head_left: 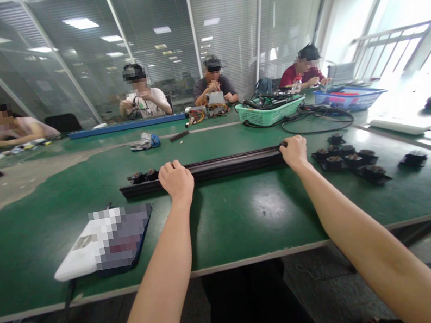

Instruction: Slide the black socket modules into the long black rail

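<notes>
Well, both of our hands rest on the black bar (208, 169), which lies lengthwise across the green tabletop (249, 216), roughly parallel to the tabletop's near edge. Our left hand (176, 182) closes over the bar left of its middle, knuckles up and fingers curled over it. Our right hand (294, 152) closes over the bar near its right end, with its fingers (284, 144) hooked around the top. Neither hand stands open; both are holding the bar. At the bar's left end sit small dark parts (139, 177), too dim to identify.

We place everything else from the bar. Just right of it, square black parts with brown centres (342, 156) lie in a loose cluster, and one more (412, 159) lies farther right. Nearer us and to its left lies a white and dark package (105, 240), blurred. Beyond the bar lie a crumpled blue and white bundle (145, 141) and a green basket (271, 111) heaped with black cables. Beyond the bar and to the right, a blue basket (347, 98) holds red items.

Three co-workers sit across the tabletop, well beyond the bar. The one in grey (212, 79) has both hands near a silver box (216, 98) with coloured wires. A fourth co-worker (16, 131) leans in at the far left.
</notes>
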### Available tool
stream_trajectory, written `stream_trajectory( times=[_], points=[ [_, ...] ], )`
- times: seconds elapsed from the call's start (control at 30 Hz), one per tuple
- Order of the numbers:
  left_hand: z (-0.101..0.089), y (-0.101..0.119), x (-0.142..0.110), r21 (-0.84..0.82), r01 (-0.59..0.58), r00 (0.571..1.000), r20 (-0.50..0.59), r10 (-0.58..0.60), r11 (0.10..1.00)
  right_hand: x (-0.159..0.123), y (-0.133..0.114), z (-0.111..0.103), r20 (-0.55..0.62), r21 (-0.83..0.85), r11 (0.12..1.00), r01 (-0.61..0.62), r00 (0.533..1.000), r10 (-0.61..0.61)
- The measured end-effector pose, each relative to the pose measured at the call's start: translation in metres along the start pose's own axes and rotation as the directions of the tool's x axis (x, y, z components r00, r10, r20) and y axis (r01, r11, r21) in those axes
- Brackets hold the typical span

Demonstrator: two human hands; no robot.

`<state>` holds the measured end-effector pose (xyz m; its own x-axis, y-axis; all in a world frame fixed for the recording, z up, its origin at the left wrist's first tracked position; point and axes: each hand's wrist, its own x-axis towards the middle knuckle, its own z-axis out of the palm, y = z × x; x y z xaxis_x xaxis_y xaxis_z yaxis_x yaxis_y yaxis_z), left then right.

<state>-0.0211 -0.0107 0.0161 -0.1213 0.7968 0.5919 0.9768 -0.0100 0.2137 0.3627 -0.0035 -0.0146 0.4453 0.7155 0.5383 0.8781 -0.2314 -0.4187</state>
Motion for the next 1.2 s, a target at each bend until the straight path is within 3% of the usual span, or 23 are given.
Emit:
stream_trajectory(
  times=[0.4,0.87,1.2],
  points=[
    [0.003,-0.001,0.000,0.025,-0.003,1.000,-0.018,0.003,1.000,0.000,0.001,-0.002,0.022,-0.053,0.998,-0.034,0.999,0.035],
    [0.000,-0.001,-0.001,-0.015,0.005,1.000,-0.003,-0.005,1.000,0.001,0.005,0.001,-0.008,0.002,0.998,-0.063,0.998,0.063],
    [-0.001,0.000,-0.001,-0.006,0.001,1.000,-0.005,-0.001,1.000,0.003,0.008,-0.001,0.041,-0.082,0.994,-0.076,0.996,0.080]
  ],
)
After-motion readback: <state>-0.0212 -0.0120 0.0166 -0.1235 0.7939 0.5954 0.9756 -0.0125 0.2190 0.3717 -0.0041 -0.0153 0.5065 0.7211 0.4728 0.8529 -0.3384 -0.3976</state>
